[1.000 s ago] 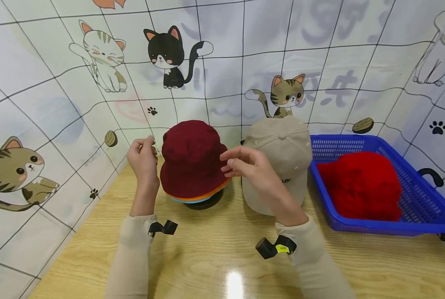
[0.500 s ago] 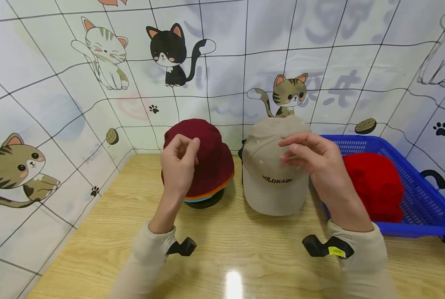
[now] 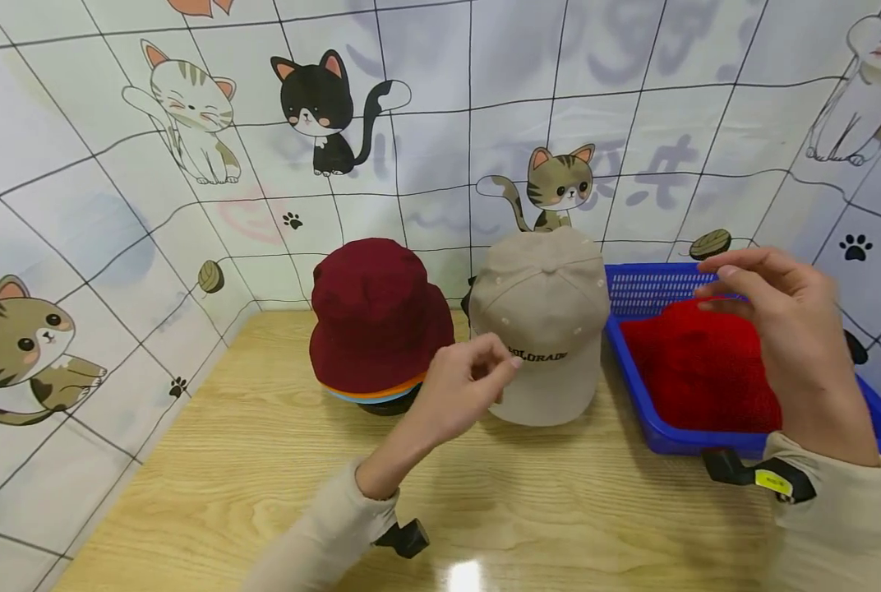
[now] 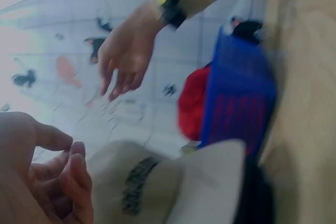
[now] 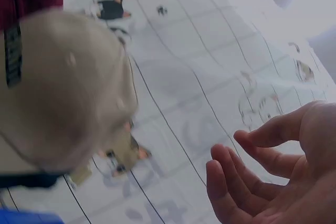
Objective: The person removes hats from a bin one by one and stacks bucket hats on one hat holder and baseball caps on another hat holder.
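Note:
My left hand (image 3: 458, 390) hovers in front of the beige cap (image 3: 544, 304) lettered "COLORADO", partly covering its brim in the head view. Its fingers are loosely curled, thumb near the fingertips, and hold nothing. My right hand (image 3: 799, 329) is raised at the blue basket (image 3: 636, 395), fingers relaxed and holding nothing. A fuzzy red hat (image 3: 699, 362) lies in that basket, partly hidden by the right hand. To the left stands a maroon bucket hat (image 3: 374, 321); orange and light blue edges and something dark show beneath its brim.
The wooden table (image 3: 263, 460) carries the hats and basket in a row near the back. Behind them rises a white gridded wall sheet (image 3: 433, 164) printed with cartoon cats. Dark material (image 4: 257, 192) shows under the cap in the left wrist view.
Both hands have moved right: the left from beside the maroon hat to in front of the beige cap, the right from between the hats to the basket. The hats and basket have stayed put.

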`<state>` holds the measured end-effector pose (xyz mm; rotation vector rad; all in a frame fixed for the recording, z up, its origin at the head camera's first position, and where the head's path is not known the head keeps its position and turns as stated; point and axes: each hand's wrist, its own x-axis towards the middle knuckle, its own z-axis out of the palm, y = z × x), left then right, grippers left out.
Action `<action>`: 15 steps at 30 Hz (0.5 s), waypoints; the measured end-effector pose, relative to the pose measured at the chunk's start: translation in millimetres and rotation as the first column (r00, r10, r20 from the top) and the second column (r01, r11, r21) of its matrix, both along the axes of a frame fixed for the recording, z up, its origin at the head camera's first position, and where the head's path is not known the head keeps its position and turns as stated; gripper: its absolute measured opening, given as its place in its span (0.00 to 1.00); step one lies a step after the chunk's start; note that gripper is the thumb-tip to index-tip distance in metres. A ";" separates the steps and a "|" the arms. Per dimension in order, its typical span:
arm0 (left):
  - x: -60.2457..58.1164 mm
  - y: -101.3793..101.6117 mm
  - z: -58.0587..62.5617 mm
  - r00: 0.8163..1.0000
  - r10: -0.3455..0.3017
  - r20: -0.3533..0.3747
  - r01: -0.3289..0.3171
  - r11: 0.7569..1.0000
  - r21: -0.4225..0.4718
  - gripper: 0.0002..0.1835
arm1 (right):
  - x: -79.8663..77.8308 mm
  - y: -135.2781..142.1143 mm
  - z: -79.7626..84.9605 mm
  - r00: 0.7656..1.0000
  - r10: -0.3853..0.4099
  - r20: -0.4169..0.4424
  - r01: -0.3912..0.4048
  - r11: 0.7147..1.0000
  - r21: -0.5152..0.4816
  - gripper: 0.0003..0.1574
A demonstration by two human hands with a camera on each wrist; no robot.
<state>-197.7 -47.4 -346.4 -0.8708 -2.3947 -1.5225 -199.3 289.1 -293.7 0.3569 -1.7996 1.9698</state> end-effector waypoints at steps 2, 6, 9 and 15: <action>3.1 11.3 -7.3 0.995 -0.069 0.067 0.073 0.996 -0.059 0.09 | -3.4 14.2 -1.2 0.999 -0.045 0.011 0.045 0.999 -0.007 0.12; 8.3 36.8 -26.5 0.963 -0.162 0.217 0.191 0.974 -0.123 0.07 | -7.5 40.2 -3.1 0.949 -0.291 0.122 0.271 0.950 0.156 0.10; 10.6 57.8 -40.2 0.929 -0.199 0.313 0.249 0.960 -0.127 0.07 | -8.3 57.1 -7.3 0.819 -0.528 0.224 0.407 0.811 0.421 0.13; 12.6 96.9 -57.0 0.904 -0.185 0.386 0.247 0.962 -0.116 0.15 | -10.0 89.7 -25.5 0.767 -0.544 0.339 0.202 0.708 0.677 0.33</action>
